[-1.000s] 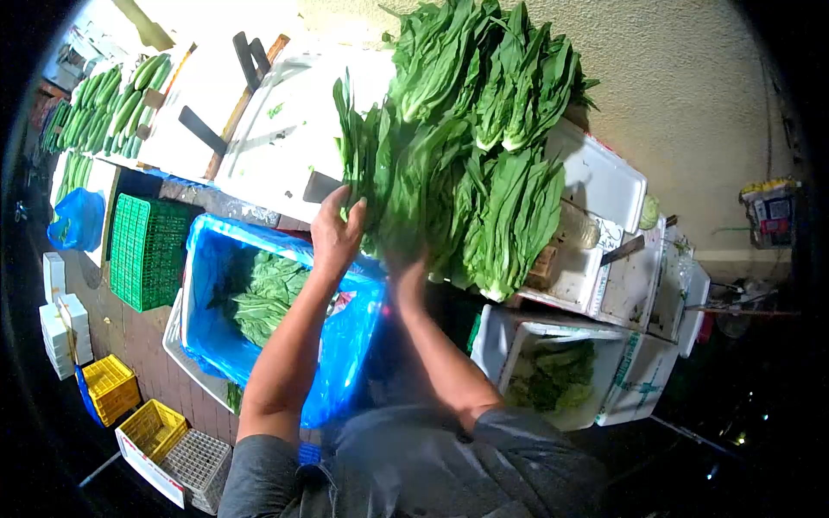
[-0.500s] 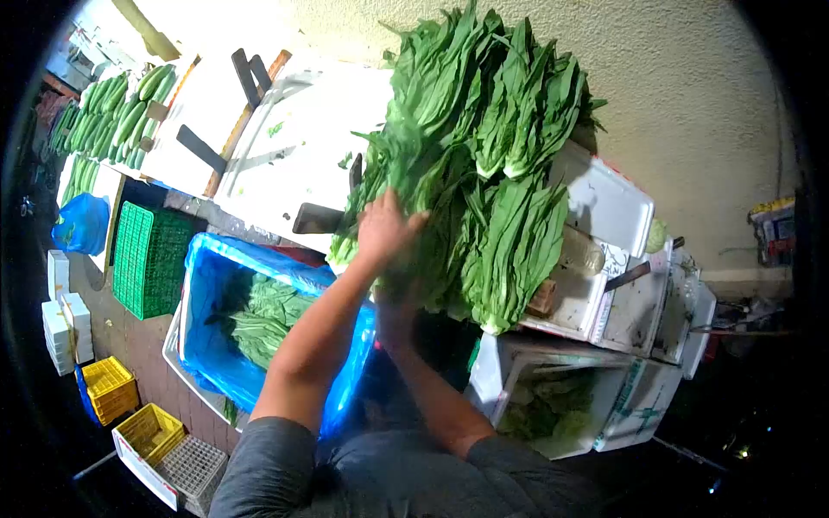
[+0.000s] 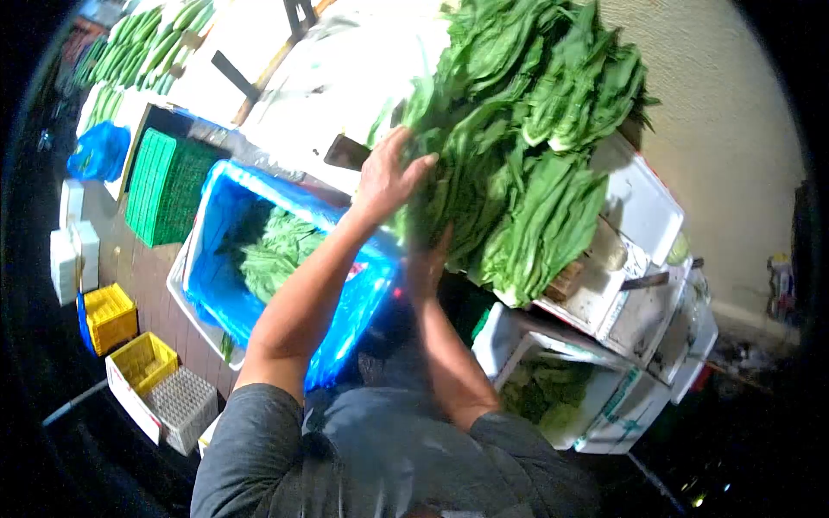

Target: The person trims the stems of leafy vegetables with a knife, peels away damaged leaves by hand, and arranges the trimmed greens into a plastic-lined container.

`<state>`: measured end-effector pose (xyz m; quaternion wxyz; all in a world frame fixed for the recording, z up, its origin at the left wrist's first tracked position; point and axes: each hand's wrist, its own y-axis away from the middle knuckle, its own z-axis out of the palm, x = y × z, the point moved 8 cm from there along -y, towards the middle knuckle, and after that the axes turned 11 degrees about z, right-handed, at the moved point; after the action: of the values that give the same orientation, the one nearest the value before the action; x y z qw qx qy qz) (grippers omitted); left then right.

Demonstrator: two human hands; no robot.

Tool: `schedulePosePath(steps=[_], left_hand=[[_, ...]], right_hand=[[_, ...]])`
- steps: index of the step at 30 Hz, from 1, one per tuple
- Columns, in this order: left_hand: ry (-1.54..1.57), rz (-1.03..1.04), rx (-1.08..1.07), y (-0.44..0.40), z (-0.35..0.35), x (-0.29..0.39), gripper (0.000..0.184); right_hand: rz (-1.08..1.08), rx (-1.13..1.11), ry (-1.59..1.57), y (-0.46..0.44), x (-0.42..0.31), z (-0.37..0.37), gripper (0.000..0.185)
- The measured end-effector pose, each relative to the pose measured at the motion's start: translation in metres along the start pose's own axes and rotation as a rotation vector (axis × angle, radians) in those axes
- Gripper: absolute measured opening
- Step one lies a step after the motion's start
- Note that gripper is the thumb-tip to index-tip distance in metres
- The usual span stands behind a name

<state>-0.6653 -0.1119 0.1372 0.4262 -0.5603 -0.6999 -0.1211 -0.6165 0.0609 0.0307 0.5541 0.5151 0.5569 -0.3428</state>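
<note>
A pile of long leafy greens (image 3: 484,164) lies in bunches, pale stems toward me, beside a white surface (image 3: 315,91). At the pile's left edge is my left hand (image 3: 387,177), thumb and fingers apart, touching or just over the leaves. Lower down, my right hand (image 3: 426,263) is at the near edge of the bunches; leaves and blur hide its fingers. A dark flat piece (image 3: 347,153) sticks out just left of my left hand. More greens (image 3: 276,255) lie in a blue-lined bin (image 3: 203,259) below my left forearm.
A green crate (image 3: 160,188), yellow crates (image 3: 110,318) and a grey crate (image 3: 181,406) stand at the left. Long green vegetables (image 3: 129,47) lie at the upper left. White foam boxes (image 3: 639,406) are at the right, below a textured wall (image 3: 712,147).
The view has tilted and shifted, so the scene sits higher and further right. My left hand went onto the leaves, then back toward their left edge. My right hand remains by the near edge.
</note>
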Motion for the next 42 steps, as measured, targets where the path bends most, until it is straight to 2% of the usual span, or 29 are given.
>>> schedulePosePath(steps=[1,2,3,4,5,6,8,10,12,14,15,16,18,19,22,24,27,28,30,32,36,40,42], left_hand=[[0.083,-0.013,0.052,0.015,-0.021,0.009,0.058],[0.187,-0.155,0.017,0.033,-0.039,0.015,0.047],[0.255,-0.166,0.065,0.056,-0.051,0.006,0.044],[0.323,-0.179,0.121,0.083,-0.064,-0.007,0.041],[0.241,-0.25,0.163,0.114,-0.076,-0.023,0.034],[0.302,-0.426,0.136,0.154,-0.079,-0.044,0.038],[0.238,-0.595,0.041,0.23,-0.09,-0.073,0.043],[0.16,-0.765,-0.148,0.336,-0.069,-0.121,0.047],[0.1,-0.749,-0.302,0.392,-0.071,-0.126,0.045],[0.15,-0.882,-0.17,0.447,-0.072,-0.161,0.042],[0.182,-0.95,-0.105,0.477,-0.067,-0.179,0.041],[0.475,-1.162,0.05,0.506,-0.052,-0.201,0.035],[0.679,-1.339,0.349,0.54,-0.042,-0.232,0.032],[0.678,-1.373,0.428,0.568,-0.027,-0.26,0.028],[0.747,-1.235,0.41,0.55,-0.038,-0.246,0.03],[0.84,-1.206,0.404,0.534,-0.066,-0.212,0.034],[0.893,-1.205,0.354,0.527,-0.111,-0.17,0.039],[0.905,-1.194,0.33,0.538,-0.115,-0.168,0.044],[0.878,-1.233,0.359,0.566,-0.12,-0.171,0.042],[0.874,-1.239,0.389,0.571,-0.135,-0.17,0.037],[1.005,-1.224,0.408,0.56,-0.148,-0.171,0.042],[1.017,-1.129,0.427,0.551,-0.153,-0.182,0.042],[0.986,-1.158,0.444,0.551,-0.157,-0.184,0.044]], right_hand=[[0.114,0.036,0.005,0.004,-0.02,0.003,0.088],[0.157,0.08,0.07,0.007,-0.022,0.003,0.088],[0.203,0.12,0.134,0.01,-0.024,0.003,0.089],[0.167,0.158,0.254,0.007,-0.002,0.003,0.088],[0.125,0.19,0.369,0.005,0.018,0.003,0.088],[0.078,0.213,0.479,0.007,0.028,0.006,0.088],[0.27,0.094,0.003,0.017,0.04,0.002,0.087],[0.473,0.093,-0.094,0.04,0.015,-0.005,0.083],[0.403,0.042,-0.062,0.059,0.034,-0.026,0.07],[0.348,-0.023,0.069,0.09,0.021,-0.022,0.052],[0.402,-0.066,0.096,0.105,0.032,-0.012,0.037],[0.446,-0.135,0.19,0.12,0.027,0.005,0.033],[0.568,-0.384,0.206,0.147,0.049,0.058,0.033],[0.663,-0.464,0.215,0.162,0.059,0.088,0.034],[0.861,-0.666,0.238,0.187,0.12,0.187,0.032],[1.033,-0.62,0.095,0.2,0.205,0.234,0.026],[1.15,-0.551,0.261,0.206,0.309,0.273,0.018],[1.105,-0.54,0.184,0.206,0.34,0.281,0.015],[1.106,-0.455,0.154,0.209,0.336,0.282,0.018],[1.123,-0.461,0.174,0.22,0.332,0.277,0.022],[1.104,-0.502,0.219,0.237,0.308,0.279,0.027],[1.017,-0.534,0.105,0.238,0.27,0.294,0.025],[0.923,-0.522,0.118,0.235,0.245,0.291,0.023]])
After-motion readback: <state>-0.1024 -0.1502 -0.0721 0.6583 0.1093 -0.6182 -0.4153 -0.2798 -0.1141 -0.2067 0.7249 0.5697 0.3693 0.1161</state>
